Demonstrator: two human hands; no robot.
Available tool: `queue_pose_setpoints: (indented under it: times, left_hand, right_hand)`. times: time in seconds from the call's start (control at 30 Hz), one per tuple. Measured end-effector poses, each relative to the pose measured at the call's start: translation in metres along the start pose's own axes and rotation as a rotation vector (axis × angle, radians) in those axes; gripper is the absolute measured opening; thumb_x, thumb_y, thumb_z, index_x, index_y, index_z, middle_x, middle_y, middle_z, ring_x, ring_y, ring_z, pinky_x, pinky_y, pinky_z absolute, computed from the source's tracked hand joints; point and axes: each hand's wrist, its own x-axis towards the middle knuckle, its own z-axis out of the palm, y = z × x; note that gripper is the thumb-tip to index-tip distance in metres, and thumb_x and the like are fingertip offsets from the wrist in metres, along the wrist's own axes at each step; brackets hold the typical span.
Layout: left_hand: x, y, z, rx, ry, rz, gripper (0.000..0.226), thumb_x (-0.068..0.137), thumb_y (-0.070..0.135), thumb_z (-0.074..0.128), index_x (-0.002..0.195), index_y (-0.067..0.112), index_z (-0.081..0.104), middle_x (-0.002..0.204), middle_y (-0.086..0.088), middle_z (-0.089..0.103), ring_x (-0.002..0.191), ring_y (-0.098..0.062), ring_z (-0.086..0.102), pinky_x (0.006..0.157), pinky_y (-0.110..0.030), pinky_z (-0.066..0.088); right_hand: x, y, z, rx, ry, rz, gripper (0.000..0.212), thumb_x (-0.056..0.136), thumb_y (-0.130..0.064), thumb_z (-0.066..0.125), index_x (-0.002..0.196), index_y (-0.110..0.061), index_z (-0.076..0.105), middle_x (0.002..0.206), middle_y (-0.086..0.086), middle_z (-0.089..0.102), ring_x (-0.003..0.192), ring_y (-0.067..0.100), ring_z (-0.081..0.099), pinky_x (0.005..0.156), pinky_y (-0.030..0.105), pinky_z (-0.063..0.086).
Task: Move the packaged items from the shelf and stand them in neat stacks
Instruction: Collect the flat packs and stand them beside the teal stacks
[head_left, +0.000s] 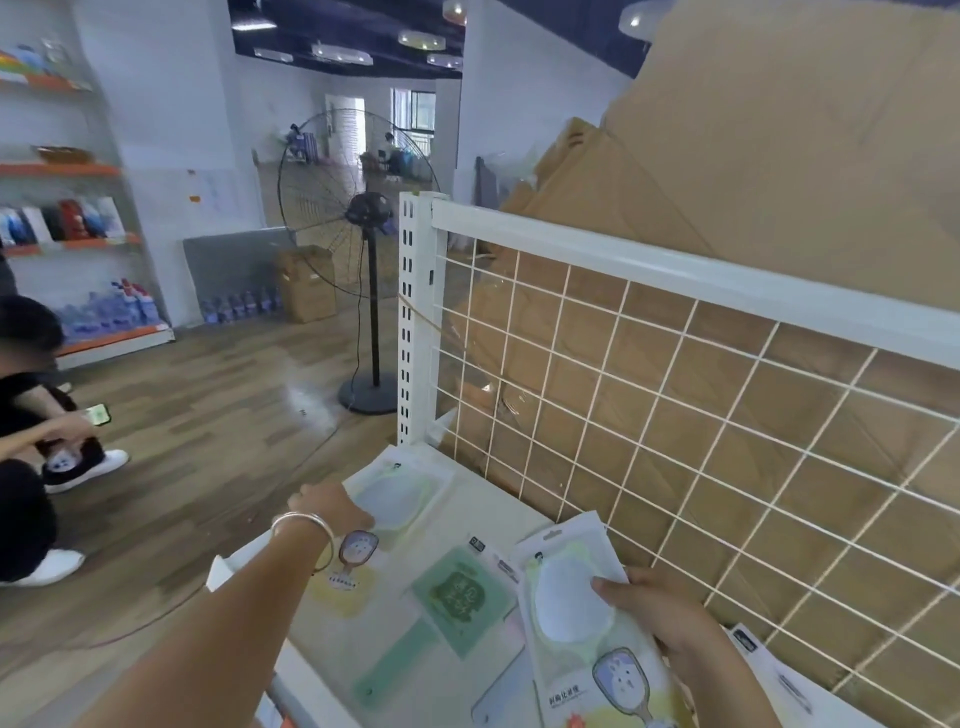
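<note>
Plainly, the right grip (660, 610) pinched a packet (569, 603) by its side edge, just before the grid (675, 271). The left grip (330, 504) lay on a far packet (400, 493) by the grid's left end, clasp unclear. Likely light, floppy, slick: take edges.

Bright, even light from ceiling lamps (340, 53); soft blur throughout, wide-angle bending at edges, faint floor (218, 426) glare.

Mirror packages (447, 597) lie flat on the shelf (501, 512) at 6 o'clock. The wire grid panel (675, 270) stands behind at 3 o'clock, with cardboard sheets (779, 130) behind it. A pedestal fan (369, 208) stands at 11 o'clock.
</note>
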Motion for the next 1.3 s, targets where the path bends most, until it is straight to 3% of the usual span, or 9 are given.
queue_pose_setpoints:
  times: [0.13, 0.27, 0.5, 0.67, 0.8, 0.87, 1.07, 1.13, 1.3]
  left_hand:
    - [0.005, 0.002, 0.001, 0.009, -0.034, 0.037, 0.079, 0.056, 0.065, 0.070, 0.121, 0.022, 0.055, 0.119, -0.006, 0.058, 0.108, -0.025, 0.056, 0.091, -0.034, 0.049]
    - [0.001, 0.003, -0.007, -0.130, -0.113, 0.100, 0.040, 0.061, 0.047, 0.077, 0.088, 0.022, 0.060, 0.083, 0.000, 0.066, 0.071, -0.017, 0.066, 0.056, -0.027, 0.053]
    - [0.012, -0.002, -0.009, -0.239, -0.145, 0.049, 0.060, 0.078, 0.043, 0.071, 0.124, 0.009, 0.054, 0.125, -0.009, 0.058, 0.114, -0.025, 0.056, 0.099, -0.033, 0.046]
    - [0.025, -0.011, -0.010, -0.547, -0.284, 0.025, 0.073, 0.075, 0.033, 0.078, 0.133, 0.002, 0.049, 0.140, -0.016, 0.046, 0.127, -0.031, 0.045, 0.104, -0.035, 0.038]
    - [0.036, -0.017, -0.007, -0.724, -0.351, 0.071, 0.073, 0.059, 0.031, 0.086, 0.120, 0.003, 0.060, 0.124, -0.021, 0.060, 0.117, -0.037, 0.055, 0.103, -0.045, 0.042]
    - [0.031, -0.015, -0.013, -0.799, -0.346, 0.090, 0.061, 0.063, 0.031, 0.083, 0.114, 0.006, 0.063, 0.112, -0.021, 0.065, 0.103, -0.036, 0.061, 0.093, -0.045, 0.050]
    - [-0.010, -0.002, -0.035, -1.027, -0.273, 0.212, 0.012, 0.084, 0.015, 0.067, 0.090, 0.005, 0.064, 0.054, -0.004, 0.064, 0.053, -0.018, 0.056, 0.039, -0.020, 0.044]
    - [-0.015, 0.002, -0.036, -1.105, -0.281, 0.220, 0.013, 0.083, 0.016, 0.069, 0.084, 0.005, 0.062, 0.063, -0.011, 0.062, 0.047, -0.020, 0.057, 0.041, -0.023, 0.045]
    - [-0.035, 0.029, -0.017, -1.223, -0.453, 0.323, 0.033, 0.079, 0.020, 0.074, 0.105, 0.003, 0.067, 0.103, -0.026, 0.068, 0.079, -0.034, 0.062, 0.063, -0.040, 0.051]
  right_hand:
    - [0.000, 0.000, 0.001, -0.025, -0.002, -0.004, 0.017, 0.079, -0.010, 0.073, 0.094, -0.002, 0.073, 0.087, 0.018, 0.074, 0.080, 0.034, 0.071, 0.064, 0.032, 0.054]
    - [-0.001, 0.000, 0.005, -0.054, 0.017, -0.013, 0.012, 0.084, -0.009, 0.069, 0.093, -0.003, 0.073, 0.086, 0.016, 0.075, 0.077, 0.031, 0.072, 0.058, 0.026, 0.052]
    - [0.001, -0.001, 0.013, -0.074, 0.114, -0.055, 0.008, 0.083, -0.008, 0.068, 0.086, -0.003, 0.073, 0.084, 0.019, 0.074, 0.073, 0.031, 0.069, 0.064, 0.029, 0.051]
    - [0.002, 0.001, 0.020, -0.093, 0.156, -0.069, 0.015, 0.083, -0.015, 0.070, 0.084, 0.000, 0.074, 0.086, 0.023, 0.073, 0.085, 0.040, 0.069, 0.071, 0.035, 0.050]
    - [-0.005, 0.002, 0.017, -0.094, 0.140, -0.083, 0.031, 0.085, -0.015, 0.068, 0.057, -0.004, 0.065, 0.048, 0.003, 0.064, 0.042, 0.011, 0.058, 0.046, 0.013, 0.038]
    - [-0.011, 0.003, 0.016, -0.086, 0.147, -0.080, 0.035, 0.087, -0.013, 0.066, 0.053, -0.010, 0.058, 0.039, -0.007, 0.054, 0.032, 0.005, 0.047, 0.037, 0.011, 0.032]
    - [-0.024, 0.008, 0.021, -0.104, 0.202, -0.091, 0.020, 0.088, -0.017, 0.065, 0.080, 0.000, 0.071, 0.071, 0.009, 0.066, 0.065, 0.021, 0.057, 0.059, 0.024, 0.038]
    - [-0.031, 0.011, 0.023, -0.104, 0.262, -0.100, 0.023, 0.088, -0.017, 0.065, 0.083, 0.005, 0.069, 0.074, 0.014, 0.064, 0.068, 0.023, 0.056, 0.065, 0.029, 0.038]
    - [-0.064, 0.022, 0.020, -0.048, 0.416, -0.140, 0.020, 0.090, -0.016, 0.061, 0.078, -0.002, 0.068, 0.075, 0.015, 0.067, 0.068, 0.023, 0.057, 0.061, 0.029, 0.037]
